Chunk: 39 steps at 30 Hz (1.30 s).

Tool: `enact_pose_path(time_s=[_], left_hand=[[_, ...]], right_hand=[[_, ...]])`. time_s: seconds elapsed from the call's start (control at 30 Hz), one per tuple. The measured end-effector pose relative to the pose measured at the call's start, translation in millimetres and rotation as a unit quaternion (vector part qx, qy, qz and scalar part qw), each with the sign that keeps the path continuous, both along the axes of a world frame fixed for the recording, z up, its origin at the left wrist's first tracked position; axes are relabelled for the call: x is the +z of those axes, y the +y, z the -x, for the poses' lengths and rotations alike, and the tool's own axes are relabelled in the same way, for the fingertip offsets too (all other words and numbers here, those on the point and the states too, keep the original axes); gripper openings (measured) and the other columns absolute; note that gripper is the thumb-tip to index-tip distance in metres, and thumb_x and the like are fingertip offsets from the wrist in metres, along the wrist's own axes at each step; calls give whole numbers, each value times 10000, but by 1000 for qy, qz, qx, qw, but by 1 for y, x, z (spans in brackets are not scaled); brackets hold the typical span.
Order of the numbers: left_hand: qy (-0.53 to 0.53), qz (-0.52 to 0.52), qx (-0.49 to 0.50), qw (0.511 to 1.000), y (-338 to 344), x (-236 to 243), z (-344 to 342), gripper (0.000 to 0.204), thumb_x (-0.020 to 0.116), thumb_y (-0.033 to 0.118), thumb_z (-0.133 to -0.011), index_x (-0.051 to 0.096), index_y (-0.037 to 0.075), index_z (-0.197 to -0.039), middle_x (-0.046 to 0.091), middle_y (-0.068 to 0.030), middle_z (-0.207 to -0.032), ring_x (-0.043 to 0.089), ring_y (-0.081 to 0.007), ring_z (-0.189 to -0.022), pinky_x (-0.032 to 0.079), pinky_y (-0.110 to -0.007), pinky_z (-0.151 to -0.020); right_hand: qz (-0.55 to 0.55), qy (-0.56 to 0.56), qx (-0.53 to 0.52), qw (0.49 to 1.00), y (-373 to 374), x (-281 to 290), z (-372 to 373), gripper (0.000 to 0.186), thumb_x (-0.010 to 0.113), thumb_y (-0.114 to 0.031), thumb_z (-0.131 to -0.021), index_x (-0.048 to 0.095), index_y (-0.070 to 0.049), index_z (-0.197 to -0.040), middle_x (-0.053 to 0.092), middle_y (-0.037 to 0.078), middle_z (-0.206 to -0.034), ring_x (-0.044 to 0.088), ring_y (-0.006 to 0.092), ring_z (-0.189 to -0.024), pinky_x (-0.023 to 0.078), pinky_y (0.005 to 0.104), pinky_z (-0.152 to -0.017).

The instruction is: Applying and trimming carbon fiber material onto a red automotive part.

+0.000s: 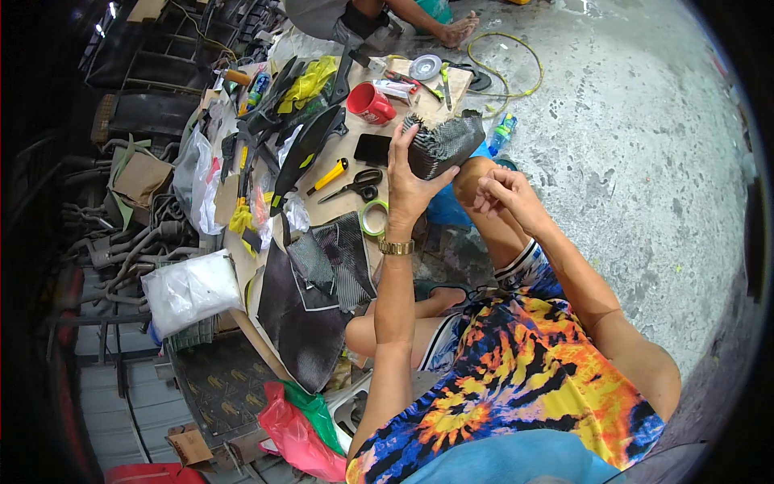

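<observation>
My left hand (413,187) grips a part covered in black-and-grey carbon fibre cloth (451,147), thumb below and fingers along its left side. Frayed strands stick out along the cloth's upper left edge. Just right of the part, my right hand (509,198) is raised above my knee, its fingers curled in a pinch; whatever they hold, if anything, is too small to make out. By my left hand lie a black phone (371,150), black scissors (359,186), a yellow utility knife (328,175) and a roll of green tape (373,208). Cut pieces of carbon cloth (353,256) rest nearer me.
A red mug (370,102) stands on the wooden board (345,211), near black curved panels (310,149). A plastic bottle (502,133) and yellow cord (538,68) are on the concrete floor. Another person's hand (458,32) is at the top. A white bag (192,292) sits left.
</observation>
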<state>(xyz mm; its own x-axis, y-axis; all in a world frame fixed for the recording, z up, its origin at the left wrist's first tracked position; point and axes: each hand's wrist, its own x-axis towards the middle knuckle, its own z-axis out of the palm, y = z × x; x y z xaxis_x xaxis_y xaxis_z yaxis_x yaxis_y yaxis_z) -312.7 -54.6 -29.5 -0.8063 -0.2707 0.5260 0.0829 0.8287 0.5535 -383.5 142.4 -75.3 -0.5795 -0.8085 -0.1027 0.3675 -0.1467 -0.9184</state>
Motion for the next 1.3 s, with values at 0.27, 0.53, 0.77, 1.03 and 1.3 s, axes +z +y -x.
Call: enact_pose_path(time_s=[0.27, 0.53, 0.77, 1.03, 1.3], left_hand=[[-2, 88, 4, 996, 20, 5, -3, 885, 887, 212, -560, 415, 118, -1303, 393, -222, -1408, 425, -401, -1264, 367, -471, -1041], [-2, 143, 1, 990, 19, 0, -8, 888, 880, 288, -548, 428, 149, -1299, 343, -211, -1452, 387, -367, -1298, 281, -490, -1042], [-20, 162, -12, 986, 20, 3, -12, 912, 879, 283, -526, 417, 160, -1303, 351, -193, -1461, 389, -359, -1310, 274, -481, -1030], [-5, 168, -33, 985, 17, -3, -13, 924, 867, 290, -531, 403, 205, -1326, 305, -215, -1471, 376, -366, -1305, 277, -479, -976], [-24, 180, -26, 983, 23, 6, -12, 878, 856, 302, -566, 414, 181, -1315, 338, -200, -1463, 386, -352, -1302, 270, -478, -1007]], right_hand=[[11, 5, 12, 1000, 0, 18, 0, 374, 492, -384, -959, 614, -44, -864, 646, 46, -745, 613, 99, -655, 486, 222, -600], [21, -17, 42, 999, -5, 9, -3, 404, 490, -398, -954, 635, -23, -906, 663, 65, -772, 622, 111, -667, 496, 223, -604], [19, -88, 81, 993, -5, 10, -6, 355, 549, -374, -944, 630, -33, -888, 665, 65, -768, 625, 92, -650, 510, 200, -571], [1, -104, 76, 992, -5, 12, -10, 326, 574, -347, -938, 638, -40, -848, 666, 65, -761, 629, 90, -649, 513, 195, -546], [-42, -15, 14, 999, -7, 5, -13, 335, 597, -350, -916, 644, -35, -816, 653, 51, -722, 611, 85, -624, 503, 217, -549]])
